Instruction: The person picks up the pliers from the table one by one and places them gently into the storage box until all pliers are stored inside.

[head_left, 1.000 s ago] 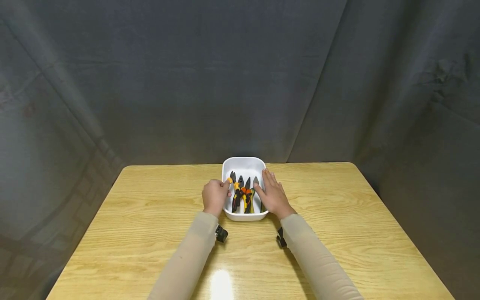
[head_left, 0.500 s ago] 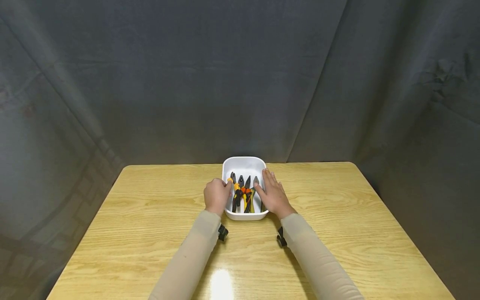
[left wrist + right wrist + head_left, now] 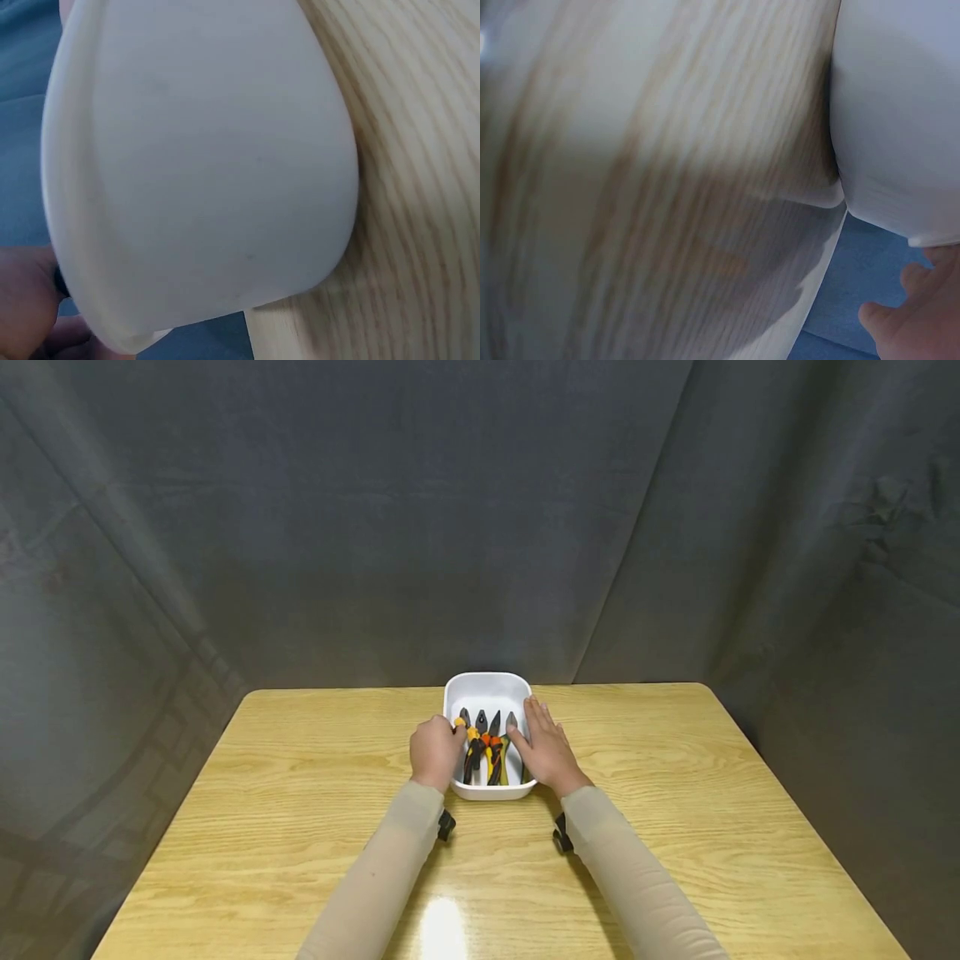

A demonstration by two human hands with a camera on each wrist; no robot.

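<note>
A white plastic tub (image 3: pixel 489 793) holds several pairs of pliers lying side by side, heads away from me. My left hand (image 3: pixel 435 752) reaches over the tub's left rim with fingers curled round the leftmost pliers (image 3: pixel 465 716), which have yellow on the handle. Most of that handle is hidden by the hand. Beside it lie yellow-and-black pliers (image 3: pixel 475 753), orange-and-black pliers (image 3: pixel 496 760) and green-handled pliers (image 3: pixel 512 722). My right hand (image 3: pixel 549 752) rests flat along the right rim, fingers straight, thumb over the inside. In the left wrist view, the tub's outer wall (image 3: pixel 225 165) covers most of the work.
The tub stands near the far edge of a wooden table (image 3: pixel 315 760). Behind the table hangs a dark grey curtain (image 3: pixel 390 543). The right wrist view shows wood grain (image 3: pixel 652 150), with the tub's wall (image 3: pixel 900 112) at its right.
My left hand has shifted slightly right, further over the tub. The jaws of the leftmost pliers stood apart and now look closed, a little nearer to me. The right hand has stayed put.
</note>
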